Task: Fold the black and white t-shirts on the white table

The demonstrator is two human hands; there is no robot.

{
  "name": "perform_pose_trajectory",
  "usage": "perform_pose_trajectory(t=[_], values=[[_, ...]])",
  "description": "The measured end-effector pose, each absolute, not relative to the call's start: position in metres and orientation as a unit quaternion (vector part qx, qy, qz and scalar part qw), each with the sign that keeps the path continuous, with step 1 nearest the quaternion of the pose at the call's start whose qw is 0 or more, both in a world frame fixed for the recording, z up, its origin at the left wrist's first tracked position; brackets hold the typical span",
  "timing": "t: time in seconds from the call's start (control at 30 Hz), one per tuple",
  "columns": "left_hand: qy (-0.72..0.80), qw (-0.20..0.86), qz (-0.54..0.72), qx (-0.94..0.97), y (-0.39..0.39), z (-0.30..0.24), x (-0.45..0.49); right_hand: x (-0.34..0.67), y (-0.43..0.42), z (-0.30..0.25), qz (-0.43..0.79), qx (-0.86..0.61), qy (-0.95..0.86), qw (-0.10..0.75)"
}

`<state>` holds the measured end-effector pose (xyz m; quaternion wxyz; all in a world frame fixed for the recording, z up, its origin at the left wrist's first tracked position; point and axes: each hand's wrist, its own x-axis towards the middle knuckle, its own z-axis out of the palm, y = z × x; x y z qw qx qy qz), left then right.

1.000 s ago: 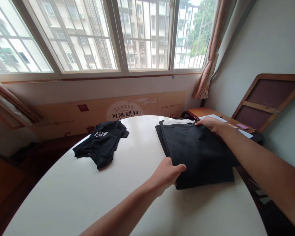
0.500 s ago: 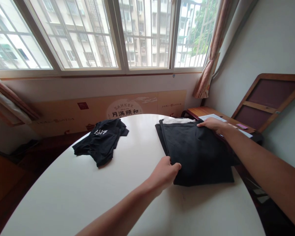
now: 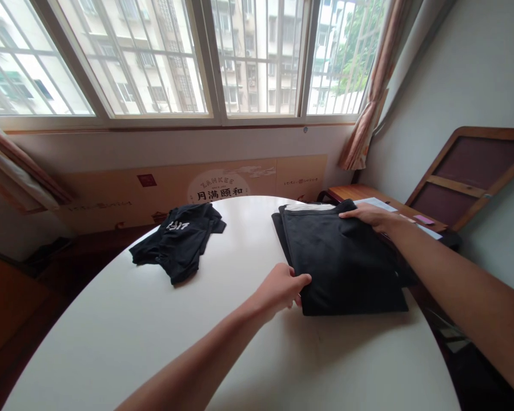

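A large folded black cloth item (image 3: 342, 262), perhaps a garment or a bag, lies on the right of the white table. White fabric (image 3: 308, 207) shows along its far edge, and another dark layer juts out on its left side. My left hand (image 3: 285, 285) is closed on the near part of its left edge, thumb on top. At the far right corner, my right hand (image 3: 366, 214) pinches the cloth between thumb and fingers. Apart from both hands, a crumpled black T-shirt (image 3: 177, 242) with white print lies on the left.
The round white table (image 3: 154, 342) curves off on both sides. Beyond its right edge stands a wooden desk (image 3: 346, 194) with papers and a pink item (image 3: 424, 219). A printed cardboard panel (image 3: 257, 177) lines the wall below the barred window (image 3: 257, 63).
My left hand has moved slightly up and left along the cloth's edge, its fingers now further under. My right hand has shifted a little left, and the far right corner is bunched up more.
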<state>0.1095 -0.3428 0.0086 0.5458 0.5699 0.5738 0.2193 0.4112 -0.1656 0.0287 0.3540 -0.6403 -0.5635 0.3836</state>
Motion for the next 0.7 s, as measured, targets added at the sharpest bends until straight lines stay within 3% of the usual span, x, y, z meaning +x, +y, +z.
perform_pose_trajectory(t=[0.17, 0.37, 0.6, 0.7], values=[[0.508, 0.623, 0.271, 0.530, -0.348, 0.022, 0.117, 0.411, -0.167, 0.043, 0.481, -0.529, -0.562, 0.415], [0.372, 0.671, 0.443, 0.464, -0.337, 0.038, 0.132, 0.418, -0.143, 0.081, 0.476, -0.505, -0.534, 0.483], [0.449, 0.734, 0.290, 0.419, -0.346, 0.018, 0.148, 0.417, -0.118, 0.054, 0.422, -0.598, -0.534, 0.424], [0.448, 0.735, 0.299, 0.413, -0.352, 0.011, 0.150, 0.405, -0.115, 0.035, 0.366, -0.627, -0.540, 0.425]])
